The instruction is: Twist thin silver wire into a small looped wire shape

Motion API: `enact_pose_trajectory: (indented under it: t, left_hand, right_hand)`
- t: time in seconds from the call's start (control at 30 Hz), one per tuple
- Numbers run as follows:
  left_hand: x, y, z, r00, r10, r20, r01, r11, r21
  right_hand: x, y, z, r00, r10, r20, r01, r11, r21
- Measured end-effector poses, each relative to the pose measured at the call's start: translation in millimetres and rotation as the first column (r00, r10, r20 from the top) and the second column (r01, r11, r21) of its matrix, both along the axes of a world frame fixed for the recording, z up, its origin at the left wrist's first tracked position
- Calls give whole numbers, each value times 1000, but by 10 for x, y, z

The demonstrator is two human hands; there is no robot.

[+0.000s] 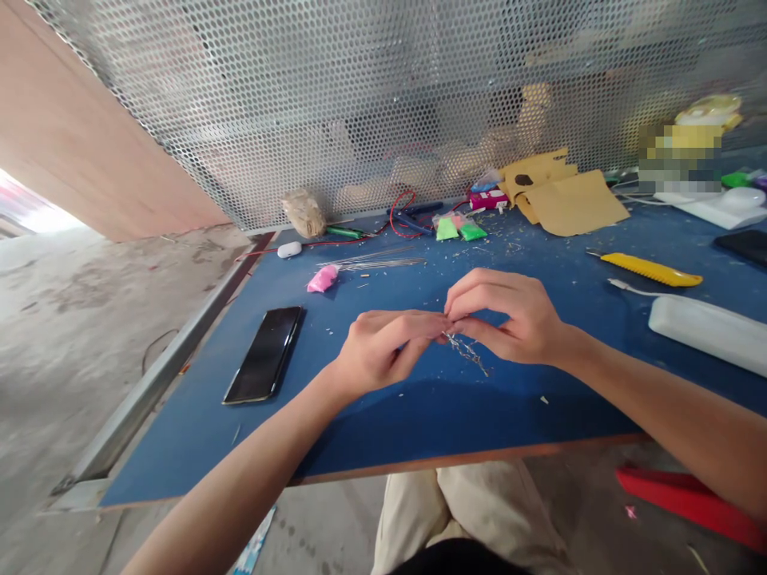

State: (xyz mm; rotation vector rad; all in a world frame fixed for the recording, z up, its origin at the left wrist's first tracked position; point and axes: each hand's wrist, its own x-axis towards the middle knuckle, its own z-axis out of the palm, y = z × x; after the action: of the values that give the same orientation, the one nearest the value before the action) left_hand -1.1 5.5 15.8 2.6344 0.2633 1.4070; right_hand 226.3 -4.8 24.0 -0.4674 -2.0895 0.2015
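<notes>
A piece of twisted silvery wire point(470, 354) hangs below my fingertips, its loose end slanting down to the right over the blue table. My left hand point(383, 345) is closed, its fingertips pinching the wire's upper end. From the other side my right hand point(509, 315) pinches at the same spot, thumb and fingers meeting the left fingertips. The exact grip point is hidden by the fingers. Behind the hands lie several thin straight wires point(383, 261) and a small pink bag point(323, 279).
A phone point(264, 355) lies at left. A yellow utility knife point(652, 269) and a white elongated device point(710, 327) lie at right. Blue-handled pliers point(415, 220), small coloured packets point(459, 227) and brown paper point(578, 201) sit along the perforated metal screen point(359, 88).
</notes>
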Motion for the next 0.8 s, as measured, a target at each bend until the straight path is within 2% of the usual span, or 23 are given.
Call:
enact_pose_trajectory:
  t: [0.1, 0.2, 0.37, 0.43, 0.53, 0.67, 0.8]
  left_hand:
    - [-27, 0, 30, 998, 55, -10, -54, 996, 77]
    - [-28, -11, 43, 992, 124, -29, -119, 985, 121]
    - [23, -44, 1, 990, 142, 11, -143, 989, 49]
    - [26, -48, -2, 989, 146, -4, -146, 989, 26]
    - [-6, -33, 23, 989, 138, -58, -134, 988, 79]
    - [-66, 13, 43, 974, 185, -130, -168, 977, 135]
    - [-87, 59, 20, 974, 168, -155, -144, 977, 156]
  right_hand:
    - [0, -21, 18, 998, -64, 22, 61, 993, 105]
    - [-3, -34, 22, 995, -75, 65, 66, 989, 130]
    - [-18, -55, 45, 980, -168, 103, 150, 975, 162]
    - [-14, -62, 63, 967, -227, 120, 197, 956, 217]
    - [17, -60, 88, 942, -301, 150, 241, 915, 323]
    - [82, -40, 100, 909, -381, 170, 261, 837, 481]
    - [127, -19, 104, 919, -364, 151, 244, 827, 507]
